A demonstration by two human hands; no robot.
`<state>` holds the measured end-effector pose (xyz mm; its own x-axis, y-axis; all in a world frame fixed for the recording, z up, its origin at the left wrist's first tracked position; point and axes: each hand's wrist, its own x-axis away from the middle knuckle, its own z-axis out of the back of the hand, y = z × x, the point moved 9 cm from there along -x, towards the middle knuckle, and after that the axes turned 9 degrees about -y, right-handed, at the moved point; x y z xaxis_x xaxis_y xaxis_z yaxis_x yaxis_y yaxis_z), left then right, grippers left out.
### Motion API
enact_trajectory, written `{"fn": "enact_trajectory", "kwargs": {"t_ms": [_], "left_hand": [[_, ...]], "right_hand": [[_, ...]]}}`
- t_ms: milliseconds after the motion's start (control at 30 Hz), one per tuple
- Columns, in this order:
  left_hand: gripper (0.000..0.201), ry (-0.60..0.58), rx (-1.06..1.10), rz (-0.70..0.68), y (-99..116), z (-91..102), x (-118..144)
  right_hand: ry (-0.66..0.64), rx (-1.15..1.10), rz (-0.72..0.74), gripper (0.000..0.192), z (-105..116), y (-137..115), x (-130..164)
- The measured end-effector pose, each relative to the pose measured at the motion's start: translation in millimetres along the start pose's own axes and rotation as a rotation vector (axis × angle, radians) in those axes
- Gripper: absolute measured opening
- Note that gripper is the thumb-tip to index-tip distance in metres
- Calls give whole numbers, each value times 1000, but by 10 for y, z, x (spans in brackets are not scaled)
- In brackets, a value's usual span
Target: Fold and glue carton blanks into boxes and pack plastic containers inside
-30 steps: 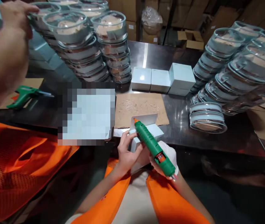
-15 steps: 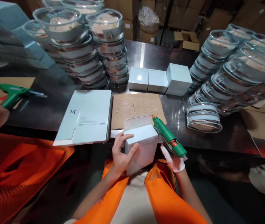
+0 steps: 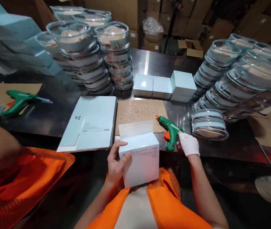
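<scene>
My left hand (image 3: pixel 114 163) grips the left side of a white carton (image 3: pixel 142 158) held against my chest, its top flap (image 3: pixel 135 129) standing up. My right hand (image 3: pixel 189 144), in a white glove, is on the rear of a green glue gun (image 3: pixel 170 129). The gun stands on the steel table (image 3: pixel 147 60), with its orange nozzle pointing left over the edge of a brown cardboard mat (image 3: pixel 139 111) speckled with glue bits.
A stack of flat carton blanks (image 3: pixel 90 124) lies left of the mat. Three closed white cartons (image 3: pixel 164 85) sit behind it. Stacks of clear lidded bowls stand at left (image 3: pixel 87 54) and right (image 3: pixel 233 76). A co-worker's orange vest (image 3: pixel 18 181) and second glue gun (image 3: pixel 18 100) are at left.
My right hand swung the glue gun away from the carton's flap and down to the table at the right. My left hand pulled the carton closer. The co-worker's arm left the bowls.
</scene>
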<state>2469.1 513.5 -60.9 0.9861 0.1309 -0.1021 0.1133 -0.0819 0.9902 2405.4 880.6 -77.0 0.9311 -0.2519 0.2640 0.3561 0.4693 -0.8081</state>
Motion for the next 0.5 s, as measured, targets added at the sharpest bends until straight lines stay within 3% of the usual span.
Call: {"fn": "enact_trajectory", "kwargs": {"t_ms": [67,200,267,367,500], "left_hand": [[44,-34,-18,-25,25,-73,-11],[45,-164,-74,-81,68,-338,-28],[46,-177,-116,-87,50,-391,-26],[49,-134,-118,-61,-21,-352,-43],[53,-129,105,-119,-10,-289,-106]], "right_hand": [[2,-103,52,50,-34,-120,170],[-386,-511,100,54,-652,-492,383],[-457,-666,74,54,-817,-571,407],[-435,-648,174,60,-750,-626,399],[-623,-346,604,84,-621,-918,610]]}}
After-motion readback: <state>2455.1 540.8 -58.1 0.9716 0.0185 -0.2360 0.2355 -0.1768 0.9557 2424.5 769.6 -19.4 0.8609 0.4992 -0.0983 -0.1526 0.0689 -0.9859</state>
